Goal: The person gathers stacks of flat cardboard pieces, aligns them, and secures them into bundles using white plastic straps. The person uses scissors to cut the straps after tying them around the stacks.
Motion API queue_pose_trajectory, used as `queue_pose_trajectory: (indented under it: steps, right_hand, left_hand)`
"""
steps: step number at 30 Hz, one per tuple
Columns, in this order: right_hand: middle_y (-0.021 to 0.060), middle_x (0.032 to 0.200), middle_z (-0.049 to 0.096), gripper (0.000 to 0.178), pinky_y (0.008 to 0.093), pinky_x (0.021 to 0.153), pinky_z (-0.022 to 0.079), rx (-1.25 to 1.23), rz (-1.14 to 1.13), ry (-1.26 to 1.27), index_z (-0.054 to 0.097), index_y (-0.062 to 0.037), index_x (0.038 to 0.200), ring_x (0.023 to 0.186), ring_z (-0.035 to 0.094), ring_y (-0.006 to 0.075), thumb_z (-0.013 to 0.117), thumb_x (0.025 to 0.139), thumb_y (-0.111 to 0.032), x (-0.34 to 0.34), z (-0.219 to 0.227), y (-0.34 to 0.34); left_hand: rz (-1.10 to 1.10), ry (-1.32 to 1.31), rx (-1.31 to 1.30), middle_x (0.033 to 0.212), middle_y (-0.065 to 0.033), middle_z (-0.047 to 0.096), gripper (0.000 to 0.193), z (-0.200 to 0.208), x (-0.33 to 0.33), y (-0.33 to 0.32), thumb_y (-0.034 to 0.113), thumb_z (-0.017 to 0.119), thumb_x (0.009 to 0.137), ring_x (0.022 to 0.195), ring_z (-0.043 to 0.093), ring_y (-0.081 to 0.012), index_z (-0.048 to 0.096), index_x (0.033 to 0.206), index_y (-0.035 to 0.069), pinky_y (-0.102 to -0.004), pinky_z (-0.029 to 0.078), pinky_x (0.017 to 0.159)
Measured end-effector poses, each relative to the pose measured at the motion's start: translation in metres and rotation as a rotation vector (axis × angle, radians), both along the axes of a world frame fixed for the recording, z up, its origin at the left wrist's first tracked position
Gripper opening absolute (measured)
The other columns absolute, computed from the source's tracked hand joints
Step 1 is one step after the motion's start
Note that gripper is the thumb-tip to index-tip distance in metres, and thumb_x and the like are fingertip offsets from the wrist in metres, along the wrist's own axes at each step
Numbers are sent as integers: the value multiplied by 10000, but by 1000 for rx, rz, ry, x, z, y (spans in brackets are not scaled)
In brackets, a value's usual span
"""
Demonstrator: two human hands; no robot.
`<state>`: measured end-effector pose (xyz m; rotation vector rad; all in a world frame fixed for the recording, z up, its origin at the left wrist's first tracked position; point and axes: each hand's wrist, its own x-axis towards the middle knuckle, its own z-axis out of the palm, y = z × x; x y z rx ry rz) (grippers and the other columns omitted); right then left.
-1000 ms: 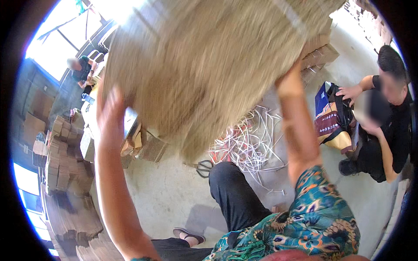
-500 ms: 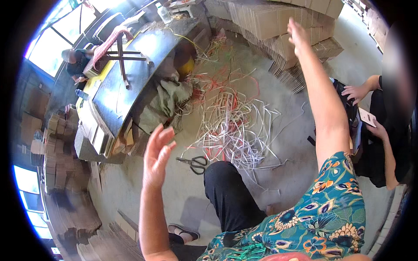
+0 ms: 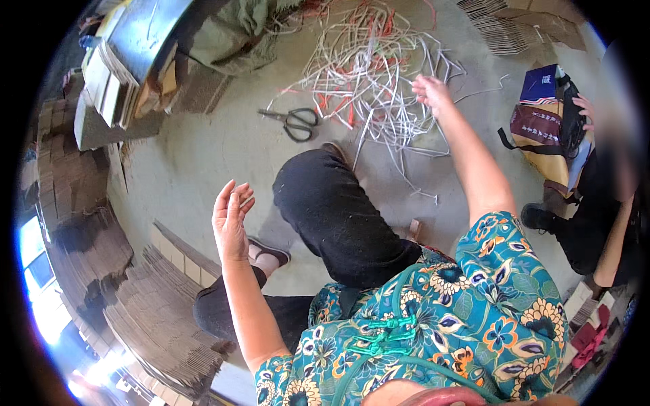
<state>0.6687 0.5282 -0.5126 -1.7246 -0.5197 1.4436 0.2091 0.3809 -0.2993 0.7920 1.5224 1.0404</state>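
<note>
I see cardboard stack gone from both hands. Left hand (image 3: pixel 230 220) now empty, fingers spread; right hand (image 3: pixel 430 91) drops, loosely open, over strap tangle (image 3: pixel 369 74) beside scissors (image 3: pixel 296 122).

one head view, looking steeply down at floor (image 3: pixel 203 155).

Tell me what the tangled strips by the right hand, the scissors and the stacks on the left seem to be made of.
Strips: likely plastic strapping, white and orange; flat, springy loops with a slight sheen. Right hand reaches over them. Scissors: dark, probably metal blades; the handle material is unclear. Stacks: brown corrugated cardboard, matte, with ribbed layered edges.
</note>
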Motion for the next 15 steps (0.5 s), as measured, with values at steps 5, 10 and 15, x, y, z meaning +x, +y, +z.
queue_pose_trajectory:
  steps: [5,10,15]
  right_hand:
    - [43,948,635,344,240,526,461,-39,190,-114,540,-78,1183,761,621,121,590,881,-235,-65,-48,8]
    - [64,1131,578,471,259,618,502,-86,198,-231,429,-56,1280,831,627,137,606,870,-207,-109,-74,46]
    - [76,843,640,229,248,596,498,-89,523,-540,617,-44,1061,793,619,111,564,888,-184,-109,-69,67]
  left_hand:
    - [128,-78,-77,1067,-115,615,312,-47,-27,-8,159,523,930,989,593,-195,500,1202,9,-333,483,858]
    - [161,-69,-142,1087,-119,610,326,-77,-35,1,181,527,930,996,590,-203,502,1212,19,-328,480,865]
    - [90,-41,-112,1063,-102,618,324,-79,-26,18,179,548,919,959,595,-173,521,1200,20,-298,488,826]
